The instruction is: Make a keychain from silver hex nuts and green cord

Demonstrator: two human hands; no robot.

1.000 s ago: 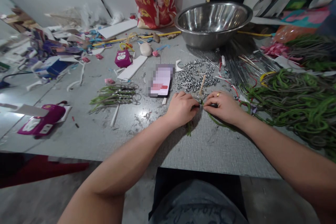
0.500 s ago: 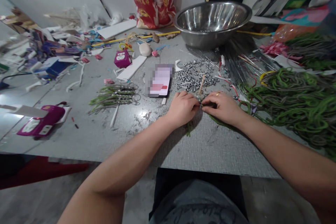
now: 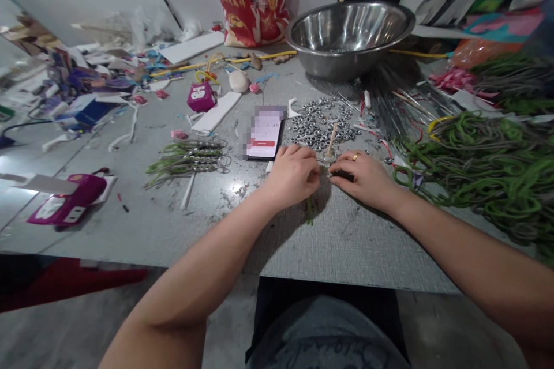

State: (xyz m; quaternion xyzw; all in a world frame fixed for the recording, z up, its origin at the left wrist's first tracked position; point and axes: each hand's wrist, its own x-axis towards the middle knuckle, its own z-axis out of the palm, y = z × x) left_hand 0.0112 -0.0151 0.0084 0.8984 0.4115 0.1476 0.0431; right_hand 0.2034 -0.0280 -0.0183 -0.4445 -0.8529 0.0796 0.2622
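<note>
My left hand and my right hand meet at the middle of the grey table, both with fingers pinched together. Between them runs a green cord, its loose end hanging out below my left hand. A small metal ring lies just above the gap between the fingertips, with a thin wooden stick standing by it. My right hand wears a gold ring. What my right fingers pinch is hidden.
A heap of metal nuts lies behind the hands, a phone to their left. A steel bowl stands at the back. Green and grey cords pile up on the right; a finished bundle and pink clutter lie left.
Both hands slid slightly left and came a little apart; the green cord that trailed under my right hand is drawn in. The phone screen changed.
</note>
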